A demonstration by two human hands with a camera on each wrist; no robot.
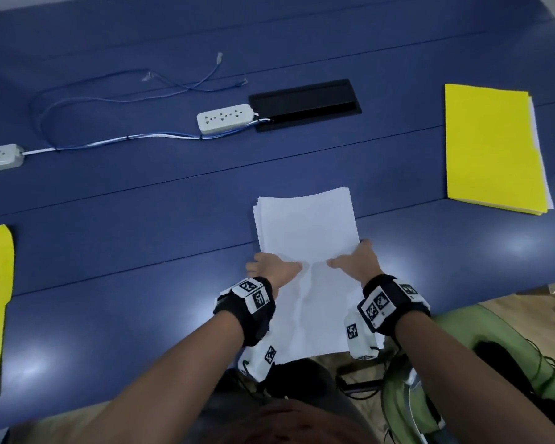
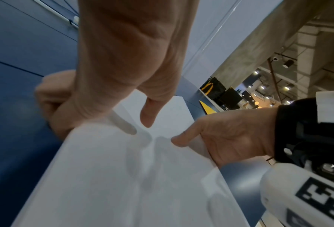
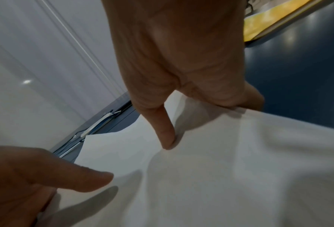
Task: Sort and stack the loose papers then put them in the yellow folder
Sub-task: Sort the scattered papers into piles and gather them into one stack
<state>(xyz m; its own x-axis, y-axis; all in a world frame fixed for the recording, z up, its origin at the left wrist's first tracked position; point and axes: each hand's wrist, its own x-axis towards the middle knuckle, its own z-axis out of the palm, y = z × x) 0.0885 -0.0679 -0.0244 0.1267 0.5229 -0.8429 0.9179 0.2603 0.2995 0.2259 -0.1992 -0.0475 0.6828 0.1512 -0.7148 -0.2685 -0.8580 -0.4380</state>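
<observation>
On the blue table point(image 1: 109, 219) the papers point(image 1: 305, 225) sit gathered in one stack at the near edge, left hand point(image 1: 271, 267) and right hand point(image 1: 358, 261) each pinching a side, while the folder point(image 1: 491, 145), well apart at far right, lies closed, so filing is left.

**Little to read: one logo, coded wrist tags**

In the left wrist view, a dark bag point(image 2: 212, 88) in the background, beyond the far end of the blue table point(image 2: 16, 76), carries yellow golden arches, a McDonald's-style "M" with no wording beside it. The white wrist tags point(image 1: 253, 294) bear black-and-white square code patterns, not letters. The papers point(image 1: 305, 225) on the table show no print, and the yellow folder point(image 1: 491, 149) to their right is unmarked.
</observation>
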